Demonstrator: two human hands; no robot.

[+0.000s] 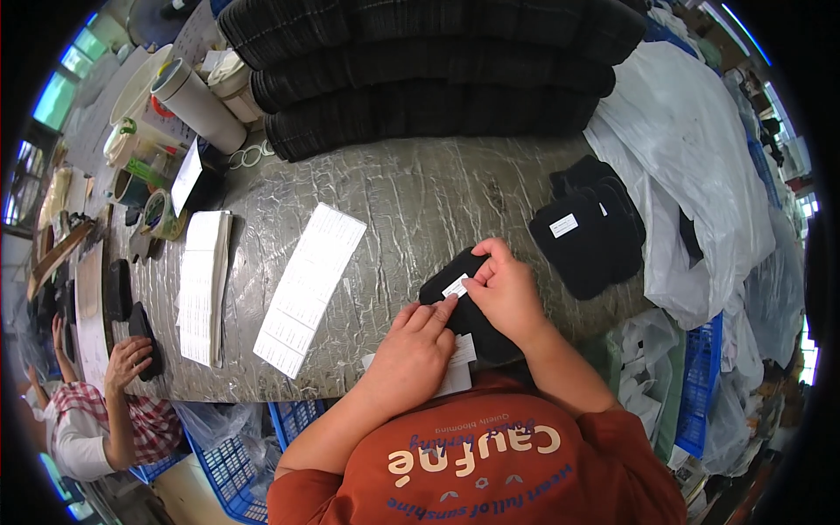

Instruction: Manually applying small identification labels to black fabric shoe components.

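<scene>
A flat black piece with rounded corners (pixel 490 337) lies on the table in front of me. It bears a small white label (pixel 455 287). My left hand (pixel 418 348) rests over its left side, fingers stretched out, a fingertip against the label's near left end. At the other end of the label is the thumb of my right hand (pixel 507 297), while its bent index finger touches the piece's far edge, apart from the thumb. White paper (pixel 459 372) sticks out beside my left wrist, partly hidden. To the right sits a pile of similar black pieces (pixel 586 254), with a white label on top.
Left lie a label sheet (pixel 311 289) and a paper stack (pixel 203 289). Black bundles (pixel 437 109) line the far side. A white tumbler (pixel 199 107) stands far left, plastic sheeting (pixel 674 131) at right. Another person's hand (pixel 129 363) holds a black piece. Blue crates (pixel 700 376) stand below.
</scene>
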